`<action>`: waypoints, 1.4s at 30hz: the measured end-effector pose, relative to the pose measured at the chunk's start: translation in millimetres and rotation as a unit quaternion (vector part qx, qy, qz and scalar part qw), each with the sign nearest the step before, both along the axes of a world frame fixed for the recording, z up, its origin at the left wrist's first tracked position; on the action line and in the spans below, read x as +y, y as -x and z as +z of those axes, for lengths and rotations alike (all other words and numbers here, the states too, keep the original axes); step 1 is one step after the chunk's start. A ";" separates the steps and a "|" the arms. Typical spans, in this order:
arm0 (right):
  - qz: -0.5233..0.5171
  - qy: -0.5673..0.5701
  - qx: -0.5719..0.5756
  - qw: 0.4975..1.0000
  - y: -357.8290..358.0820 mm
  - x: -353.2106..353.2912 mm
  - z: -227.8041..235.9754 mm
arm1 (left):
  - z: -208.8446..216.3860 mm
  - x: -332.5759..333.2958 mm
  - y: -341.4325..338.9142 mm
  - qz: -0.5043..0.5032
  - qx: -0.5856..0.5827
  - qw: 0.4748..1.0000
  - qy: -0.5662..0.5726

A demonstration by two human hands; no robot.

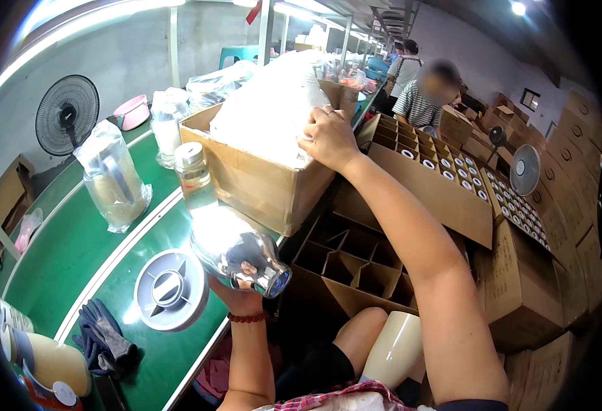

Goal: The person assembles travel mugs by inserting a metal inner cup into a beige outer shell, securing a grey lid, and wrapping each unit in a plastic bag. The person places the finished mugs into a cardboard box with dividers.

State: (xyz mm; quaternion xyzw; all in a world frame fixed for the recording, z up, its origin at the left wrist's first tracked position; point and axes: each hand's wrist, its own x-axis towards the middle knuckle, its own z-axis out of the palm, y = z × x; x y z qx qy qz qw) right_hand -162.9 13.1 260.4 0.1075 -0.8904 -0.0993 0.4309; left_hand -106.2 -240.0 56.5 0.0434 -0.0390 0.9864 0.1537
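Observation:
My left hand (240, 288) is shut on a shiny silver flask liner (236, 250), holding it up from below over the edge of the green belt (61, 253); its glass neck with a metal cap (192, 168) points up and away. My right hand (328, 137) reaches forward and presses its fingers on a clear plastic bag (266, 103) that fills an open cardboard box (253, 181) on the belt. A cream plastic shell (393, 349) rests between my knees.
A bagged clear jug (112, 175), a grey round lid (170, 288) and dark gloves (102, 339) lie on the belt. A desk fan (66, 113) stands at the far left. Divided cartons (355, 267) sit to my right. Other people stand further along.

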 end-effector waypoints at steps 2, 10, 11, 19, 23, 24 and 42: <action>0.003 -0.061 -0.021 0.998 11.7 8.5 0.8 | -19.0 -8.5 7.4 -0.048 0.025 0.997 -0.059; 0.050 0.025 -0.367 0.928 36.4 7.1 10.8 | 19.2 -2.2 -2.4 0.028 -0.138 0.983 0.118; 0.025 0.093 -0.411 0.907 37.9 3.9 12.8 | 14.4 -1.9 -0.4 0.027 -0.140 0.984 0.110; 0.097 0.430 -0.356 0.824 27.1 12.7 11.0 | 22.2 -1.4 -7.6 0.047 -0.149 0.977 0.143; 0.029 0.305 -0.231 0.924 -12.7 -13.8 10.3 | -7.6 -6.8 11.8 0.038 -0.052 0.994 0.083; 0.033 0.236 -0.148 0.960 -30.8 -17.4 1.9 | 8.8 1.4 4.4 0.077 -0.120 0.974 0.178; 0.081 0.188 -0.005 0.979 -210.4 -128.4 -118.7 | 10.4 44.3 -11.6 0.031 0.011 0.996 0.085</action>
